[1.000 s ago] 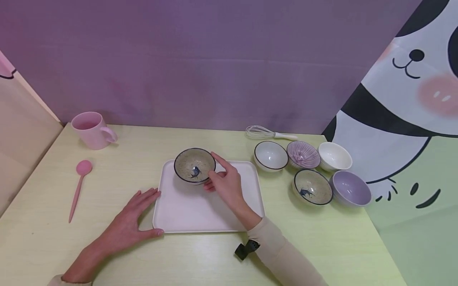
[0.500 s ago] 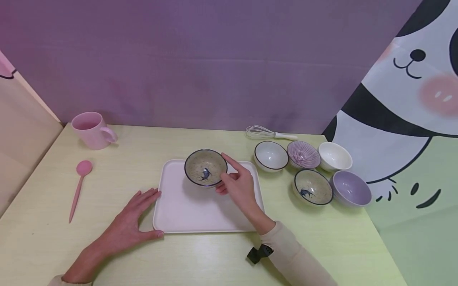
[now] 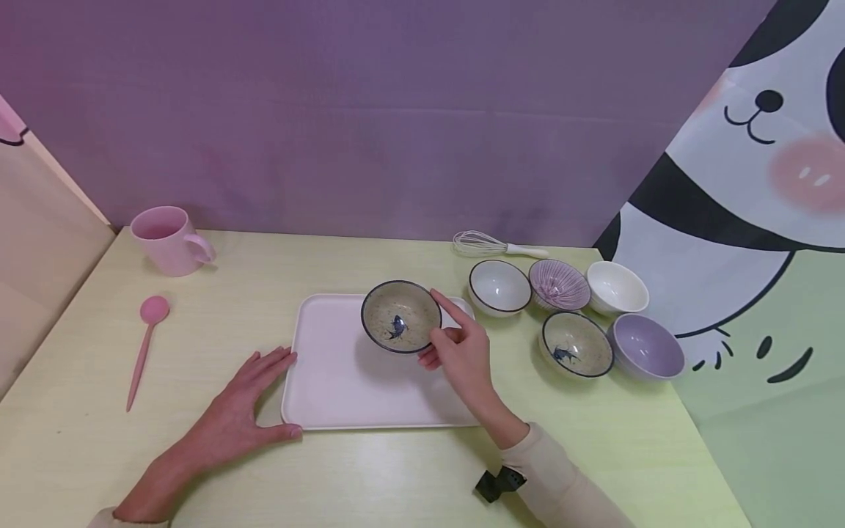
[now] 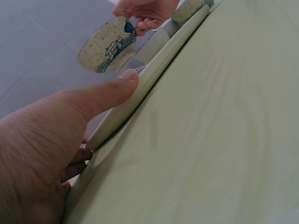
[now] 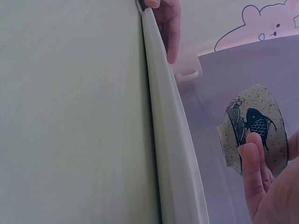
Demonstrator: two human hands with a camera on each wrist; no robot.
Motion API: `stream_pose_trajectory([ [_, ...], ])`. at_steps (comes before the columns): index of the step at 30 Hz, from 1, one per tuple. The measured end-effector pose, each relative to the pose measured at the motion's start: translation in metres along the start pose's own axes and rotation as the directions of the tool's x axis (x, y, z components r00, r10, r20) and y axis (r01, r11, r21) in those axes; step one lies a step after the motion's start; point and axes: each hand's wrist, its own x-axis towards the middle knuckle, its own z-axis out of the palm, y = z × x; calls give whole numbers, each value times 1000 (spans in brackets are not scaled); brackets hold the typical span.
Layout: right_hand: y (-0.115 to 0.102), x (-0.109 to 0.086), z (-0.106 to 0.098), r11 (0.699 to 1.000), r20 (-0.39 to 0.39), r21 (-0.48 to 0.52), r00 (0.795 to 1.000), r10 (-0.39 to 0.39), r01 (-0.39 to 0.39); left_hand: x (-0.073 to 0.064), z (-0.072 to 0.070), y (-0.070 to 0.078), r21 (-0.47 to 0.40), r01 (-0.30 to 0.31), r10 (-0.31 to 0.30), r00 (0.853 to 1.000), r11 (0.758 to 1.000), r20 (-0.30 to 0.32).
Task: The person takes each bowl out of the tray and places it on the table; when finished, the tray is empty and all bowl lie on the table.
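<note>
My right hand (image 3: pixel 463 359) holds a speckled beige bowl (image 3: pixel 401 317) by its right side, index finger at the dark rim and thumb on the near side. The bowl hangs over the pale rectangular tray (image 3: pixel 330 400), its shadow falling on the tray. A blue fish is painted inside it, and in the right wrist view another dark blue fish decorates the outside of the bowl (image 5: pixel 256 122). My left hand (image 3: pixel 240 418) is spread at the tray's left end, fingertips at the left edge and thumb at the near left corner, as the left wrist view of the thumb (image 4: pixel 117 88) also shows.
Right of the tray stand a white dark-rimmed bowl (image 3: pixel 499 287), a purple-striped bowl (image 3: pixel 560 284), a white bowl (image 3: pixel 617 287), a second fish bowl (image 3: pixel 576 343) and a lilac bowl (image 3: pixel 645 346). A whisk (image 3: pixel 498 245) lies behind them. A pink mug (image 3: pixel 168 246) and spoon (image 3: pixel 148 341) are left.
My right hand has carried the speckled bowl rightward and slightly toward me over the tray. My left hand and the tray have stayed in place.
</note>
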Motion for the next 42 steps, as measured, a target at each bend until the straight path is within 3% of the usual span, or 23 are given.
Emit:
stream_pose_trajectory([
  [19, 7, -20, -51, 1000, -89, -23, 996, 6, -8, 1, 1, 0, 0, -12, 12, 1000, 1000, -2],
  [32, 8, -33, -83, 995, -135, -57, 988, 68, -76, 0, 1, 0, 2, -4, 4, 1000, 1000, -2],
  [42, 12, -39, -107, 995, -166, -89, 985, 37, -53, 0, 2, 0, 9, -10, 10, 1000, 1000, -7],
])
